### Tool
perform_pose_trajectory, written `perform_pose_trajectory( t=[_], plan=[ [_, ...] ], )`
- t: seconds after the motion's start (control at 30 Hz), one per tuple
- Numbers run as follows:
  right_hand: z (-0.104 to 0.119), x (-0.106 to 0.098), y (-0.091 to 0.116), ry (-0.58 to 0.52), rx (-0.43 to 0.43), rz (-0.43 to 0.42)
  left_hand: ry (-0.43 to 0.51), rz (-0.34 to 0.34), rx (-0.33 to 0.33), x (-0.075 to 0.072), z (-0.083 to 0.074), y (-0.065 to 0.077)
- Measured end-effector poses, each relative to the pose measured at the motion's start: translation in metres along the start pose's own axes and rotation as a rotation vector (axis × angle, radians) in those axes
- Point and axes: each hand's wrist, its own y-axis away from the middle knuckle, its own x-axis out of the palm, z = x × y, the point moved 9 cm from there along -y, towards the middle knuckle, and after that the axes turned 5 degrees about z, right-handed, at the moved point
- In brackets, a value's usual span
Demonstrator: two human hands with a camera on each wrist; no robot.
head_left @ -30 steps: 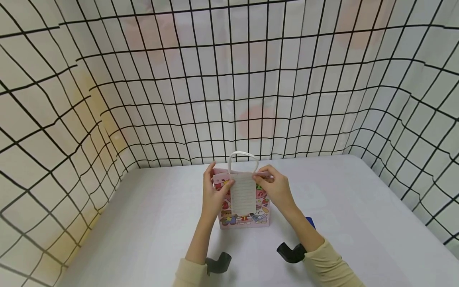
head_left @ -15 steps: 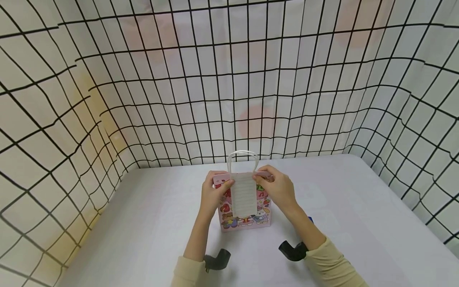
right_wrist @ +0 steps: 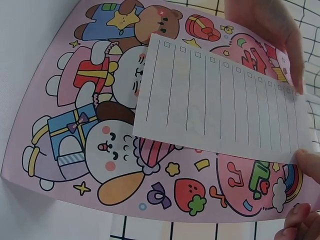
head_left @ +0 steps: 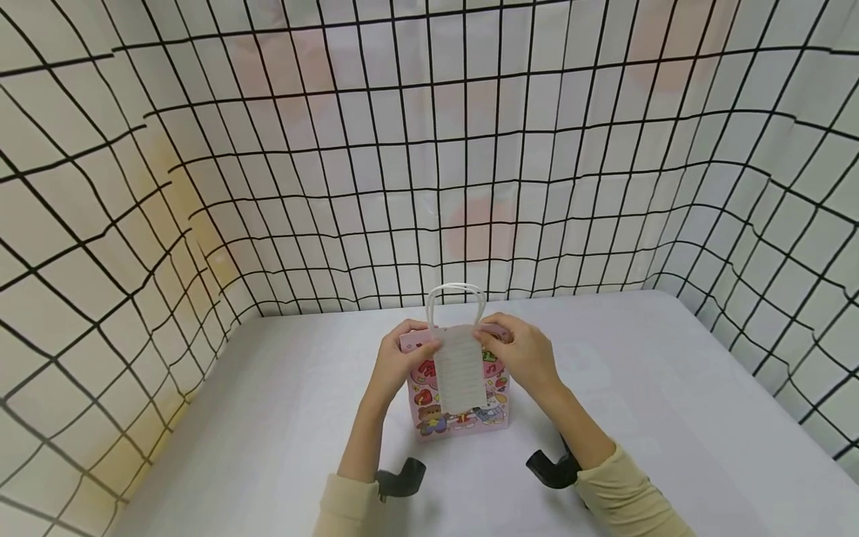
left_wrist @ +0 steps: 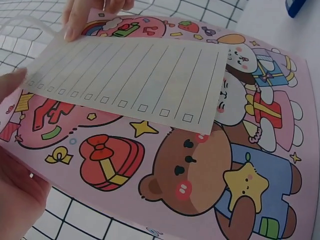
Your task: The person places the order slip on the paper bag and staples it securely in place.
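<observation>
A pink paper gift bag (head_left: 424,403) with cartoon animals and white loop handles (head_left: 455,286) stands upright, its lower edge angled slightly. Against its front hangs a white lined checklist sheet (head_left: 460,373), its lower end standing off the bag in both wrist views. My left hand (head_left: 397,356) grips the bag's top left edge, thumb on the sheet's upper left corner, fingers behind. At the top right, my right hand (head_left: 526,354) pinches the sheet's other upper corner against the bag with its thumb. Small square boxes run down one side of the sheet (left_wrist: 130,82).
Black curved wrist mounts (head_left: 403,479) sit under both forearms, close over the white table (head_left: 282,418). A black grid-patterned sheet (head_left: 376,186) surrounds the table at the back and sides. Part of a blue object (left_wrist: 295,6) shows at the left wrist view's top right.
My left fingers have folded down behind the bag's top edge, and its mouth has closed up. The bag's lower edge has come slightly nearer and tilted. The blue object is now hidden from the head view.
</observation>
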Motion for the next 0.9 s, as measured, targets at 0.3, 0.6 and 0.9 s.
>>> perform_pose_trajectory(
  t=[0.3, 0.6, 0.9],
  plan=[
    [0.0012, 0.0002, 0.0034, -0.023, -0.004, -0.01, -0.012, -0.002, 0.021, 0.0007, 0.0021, -0.0011],
    [-0.0004, 0.0001, 0.0039, -0.013, -0.009, -0.027, -0.025, 0.017, 0.02, 0.0019, 0.0022, -0.0012],
    [-0.0012, 0.0012, 0.0043, -0.02, -0.009, -0.012, 0.018, -0.002, 0.031, 0.002, 0.0011, -0.0004]
  ],
)
